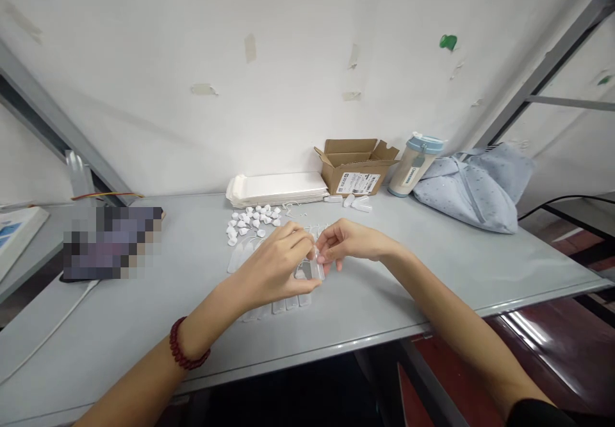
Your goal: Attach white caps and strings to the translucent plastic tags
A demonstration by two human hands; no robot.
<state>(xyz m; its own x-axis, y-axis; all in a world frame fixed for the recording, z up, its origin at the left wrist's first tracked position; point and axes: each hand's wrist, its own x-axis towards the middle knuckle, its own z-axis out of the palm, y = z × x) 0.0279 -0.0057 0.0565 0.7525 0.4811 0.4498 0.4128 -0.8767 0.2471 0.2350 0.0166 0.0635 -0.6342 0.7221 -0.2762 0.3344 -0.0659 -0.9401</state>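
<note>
My left hand (283, 260), with a dark red bead bracelet at the wrist, holds a small clear plastic container (318, 269) between thumb and fingers. At the container's right side, near its upper end, the fingers of my right hand (339, 244) are pinched together against it. Beneath and around the hands lie several similar clear containers (292, 303), partly hidden by my left hand. Beyond my left hand is a loose group of small white caps (247, 220).
Along the wall stand a stack of white flat sheets or envelopes (278, 188), an open cardboard box (355, 167), a blue-lidded tumbler (416, 165) and a light blue cloth bag (473, 190). More clear containers (361, 204) lie before the box. A blurred-out device (113, 244) with a white cable lies left.
</note>
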